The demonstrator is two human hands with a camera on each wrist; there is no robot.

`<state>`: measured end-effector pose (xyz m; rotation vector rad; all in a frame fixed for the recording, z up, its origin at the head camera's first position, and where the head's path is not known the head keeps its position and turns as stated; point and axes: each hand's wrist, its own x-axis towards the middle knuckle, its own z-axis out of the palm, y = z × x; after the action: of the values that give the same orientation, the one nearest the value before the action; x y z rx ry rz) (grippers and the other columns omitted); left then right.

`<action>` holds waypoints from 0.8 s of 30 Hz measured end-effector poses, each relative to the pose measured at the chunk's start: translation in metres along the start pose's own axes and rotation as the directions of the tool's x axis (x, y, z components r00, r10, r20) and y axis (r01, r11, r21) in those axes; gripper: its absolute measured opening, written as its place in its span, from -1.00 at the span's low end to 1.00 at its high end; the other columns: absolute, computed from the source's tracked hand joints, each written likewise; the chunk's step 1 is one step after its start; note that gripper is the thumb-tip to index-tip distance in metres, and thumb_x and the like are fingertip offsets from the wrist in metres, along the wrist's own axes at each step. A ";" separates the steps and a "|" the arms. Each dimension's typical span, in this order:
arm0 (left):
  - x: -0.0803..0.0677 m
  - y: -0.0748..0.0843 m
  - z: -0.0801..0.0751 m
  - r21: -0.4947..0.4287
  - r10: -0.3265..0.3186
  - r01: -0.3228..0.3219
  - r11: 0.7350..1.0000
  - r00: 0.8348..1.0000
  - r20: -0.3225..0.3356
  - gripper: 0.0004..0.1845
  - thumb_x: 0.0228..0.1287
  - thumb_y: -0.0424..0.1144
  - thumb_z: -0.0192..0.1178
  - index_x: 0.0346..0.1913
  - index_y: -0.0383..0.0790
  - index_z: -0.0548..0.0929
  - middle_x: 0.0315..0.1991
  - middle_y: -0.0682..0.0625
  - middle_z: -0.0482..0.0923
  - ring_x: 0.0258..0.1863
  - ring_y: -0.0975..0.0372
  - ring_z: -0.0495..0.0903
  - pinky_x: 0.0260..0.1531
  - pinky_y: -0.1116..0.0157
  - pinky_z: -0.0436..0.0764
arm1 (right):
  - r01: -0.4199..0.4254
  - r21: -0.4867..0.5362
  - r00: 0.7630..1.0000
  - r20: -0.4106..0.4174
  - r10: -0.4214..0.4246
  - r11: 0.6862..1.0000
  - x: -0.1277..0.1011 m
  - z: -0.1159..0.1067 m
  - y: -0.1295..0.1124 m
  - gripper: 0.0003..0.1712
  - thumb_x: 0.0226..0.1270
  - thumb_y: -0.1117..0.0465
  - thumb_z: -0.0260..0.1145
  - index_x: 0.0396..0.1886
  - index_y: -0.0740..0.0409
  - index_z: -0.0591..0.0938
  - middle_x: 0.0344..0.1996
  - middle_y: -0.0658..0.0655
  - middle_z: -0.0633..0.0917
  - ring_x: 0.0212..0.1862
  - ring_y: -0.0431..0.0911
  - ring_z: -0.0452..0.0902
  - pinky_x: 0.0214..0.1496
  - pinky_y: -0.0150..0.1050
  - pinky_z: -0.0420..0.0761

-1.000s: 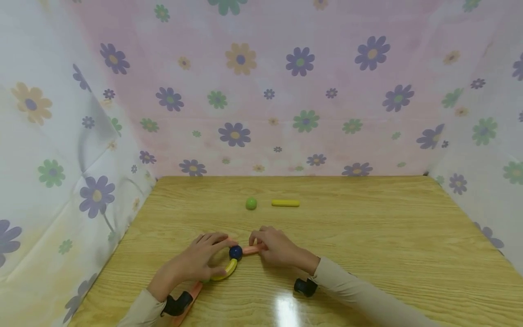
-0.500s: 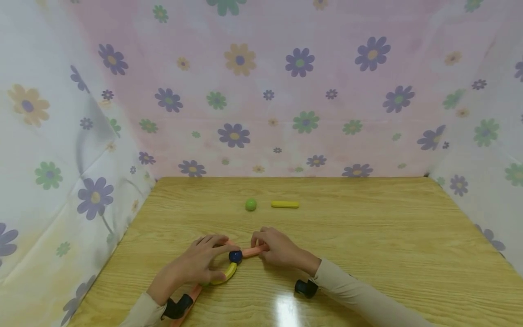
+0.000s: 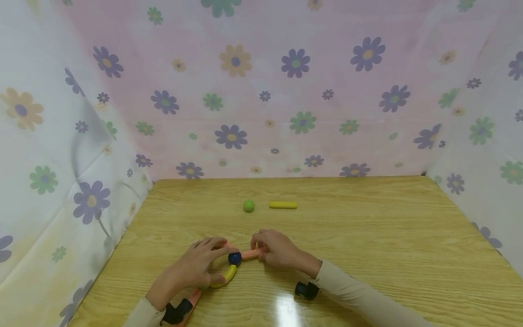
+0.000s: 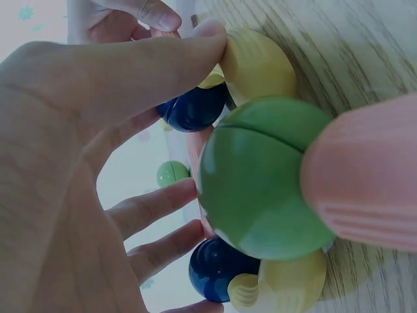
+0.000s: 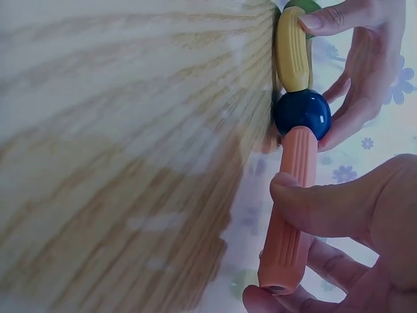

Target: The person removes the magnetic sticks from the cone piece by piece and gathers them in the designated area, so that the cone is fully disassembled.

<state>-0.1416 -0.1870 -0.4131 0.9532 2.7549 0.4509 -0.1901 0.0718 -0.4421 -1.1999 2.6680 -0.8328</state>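
On the wooden table (image 3: 367,236) lies a chain of toy pieces. My left hand (image 3: 218,262) grips its yellow curved piece (image 3: 226,275), thumb (image 4: 163,55) on the piece (image 5: 291,49) and fingers behind the dark blue ball (image 3: 234,258). My right hand (image 3: 261,250) pinches an orange ribbed stick (image 3: 251,253) whose end meets that blue ball (image 5: 301,112); the thumb (image 5: 319,205) lies across the stick (image 5: 293,208). In the left wrist view a green ball (image 4: 260,176) joins another orange stick (image 4: 365,176), with a second blue ball (image 4: 218,267) beyond.
A loose green ball (image 3: 248,206) and a short yellow stick (image 3: 283,205) lie further back mid-table. An orange stick (image 3: 191,299) runs from the chain toward my left wrist. Flowered cloth walls (image 3: 261,91) close in three sides.
Both hands have stayed almost in place. The orange stick in my right hand has kept its end against the blue ball, shifting only slightly.
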 end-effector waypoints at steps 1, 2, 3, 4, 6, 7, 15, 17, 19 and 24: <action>0.000 0.000 0.000 0.001 -0.001 0.001 1.000 1.000 0.001 -0.29 0.14 0.11 0.30 0.36 0.10 0.36 0.30 -0.17 0.27 0.26 -0.14 0.24 0.08 -0.27 0.25 | 0.001 0.000 1.000 0.004 -0.001 1.000 0.000 0.000 0.000 -0.74 0.06 0.38 0.42 -0.26 0.03 0.61 -0.41 -0.05 0.51 -0.39 -0.20 0.36 -0.39 -0.36 0.39; 0.000 0.001 0.000 0.002 0.000 0.000 1.000 1.000 0.000 -0.29 0.14 0.11 0.30 0.36 0.10 0.36 0.30 -0.17 0.27 0.26 -0.14 0.24 0.07 -0.26 0.25 | 0.000 0.002 1.000 0.008 0.000 1.000 0.000 -0.001 0.000 -0.74 0.06 0.38 0.42 -0.27 0.03 0.61 -0.41 -0.05 0.51 -0.39 -0.20 0.37 -0.39 -0.36 0.39; 0.000 0.001 0.001 0.000 0.001 -0.001 1.000 1.000 0.000 -0.29 0.14 0.11 0.29 0.36 0.10 0.36 0.30 -0.17 0.27 0.26 -0.14 0.24 0.07 -0.26 0.26 | 0.001 0.007 1.000 0.011 -0.001 1.000 0.000 -0.001 0.000 -0.74 0.06 0.38 0.42 -0.27 0.04 0.61 -0.41 -0.05 0.51 -0.39 -0.20 0.37 -0.39 -0.36 0.39; 0.000 0.002 0.001 -0.002 0.002 -0.002 1.000 1.000 0.000 -0.30 0.14 0.11 0.29 0.36 0.10 0.36 0.30 -0.17 0.27 0.26 -0.14 0.24 0.07 -0.26 0.26 | 0.000 0.012 1.000 0.015 0.000 1.000 -0.001 -0.002 0.000 -0.74 0.06 0.39 0.42 -0.27 0.04 0.61 -0.41 -0.05 0.51 -0.38 -0.20 0.37 -0.39 -0.36 0.39; 0.000 0.002 0.001 -0.006 0.002 -0.002 1.000 1.000 -0.002 -0.30 0.15 0.11 0.28 0.36 0.10 0.36 0.30 -0.17 0.26 0.26 -0.14 0.24 0.07 -0.26 0.26 | -0.005 0.024 1.000 0.026 0.004 1.000 -0.001 -0.004 0.000 -0.74 0.06 0.39 0.43 -0.27 0.04 0.60 -0.42 -0.06 0.50 -0.39 -0.20 0.36 -0.40 -0.36 0.39; 0.000 0.002 0.001 -0.007 0.003 -0.003 1.000 1.000 -0.003 -0.31 0.15 0.12 0.28 0.35 0.10 0.36 0.30 -0.17 0.26 0.26 -0.14 0.24 0.07 -0.26 0.26 | -0.009 0.029 0.999 0.032 0.009 1.000 -0.001 -0.005 0.000 -0.74 0.06 0.38 0.43 -0.27 0.04 0.60 -0.42 -0.06 0.50 -0.40 -0.21 0.35 -0.40 -0.36 0.38; 0.001 0.001 0.005 0.007 0.004 -0.004 1.000 1.000 -0.011 -0.29 0.14 0.16 0.26 0.36 0.10 0.35 0.30 -0.15 0.26 0.26 -0.11 0.25 0.07 -0.24 0.28 | -0.046 0.052 0.996 0.073 0.043 0.998 0.000 -0.008 0.000 -0.75 0.08 0.37 0.42 -0.26 0.04 0.60 -0.41 -0.05 0.52 -0.41 -0.21 0.33 -0.39 -0.35 0.37; 0.002 0.001 0.005 0.012 0.005 -0.005 1.000 1.000 -0.014 -0.29 0.14 0.15 0.26 0.36 0.11 0.35 0.30 -0.15 0.26 0.26 -0.11 0.25 0.07 -0.23 0.28 | -0.047 0.059 0.997 0.072 0.043 0.997 0.000 -0.008 0.000 -0.75 0.08 0.38 0.42 -0.26 0.05 0.60 -0.41 -0.04 0.52 -0.41 -0.20 0.33 -0.39 -0.34 0.37; 0.002 0.002 0.005 0.016 0.006 -0.005 1.000 1.000 -0.020 -0.29 0.14 0.15 0.27 0.36 0.10 0.35 0.30 -0.15 0.27 0.26 -0.11 0.25 0.08 -0.23 0.28 | -0.050 0.063 0.997 0.068 0.046 0.997 0.000 -0.009 0.000 -0.74 0.07 0.39 0.43 -0.27 0.05 0.61 -0.41 -0.03 0.53 -0.41 -0.20 0.33 -0.40 -0.34 0.37; 0.000 0.003 0.004 0.029 0.005 -0.004 1.000 0.999 -0.034 -0.29 0.14 0.13 0.28 0.36 0.08 0.36 0.29 -0.16 0.27 0.25 -0.11 0.26 0.09 -0.22 0.28 | -0.058 0.062 0.997 0.056 0.054 0.996 0.001 -0.008 0.002 -0.72 0.04 0.40 0.42 -0.28 0.01 0.60 -0.42 -0.04 0.53 -0.43 -0.20 0.33 -0.42 -0.34 0.36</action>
<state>-0.1391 -0.1836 -0.4156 0.9667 2.7971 0.4334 -0.1947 0.0759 -0.4362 -1.1116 2.5982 -0.8574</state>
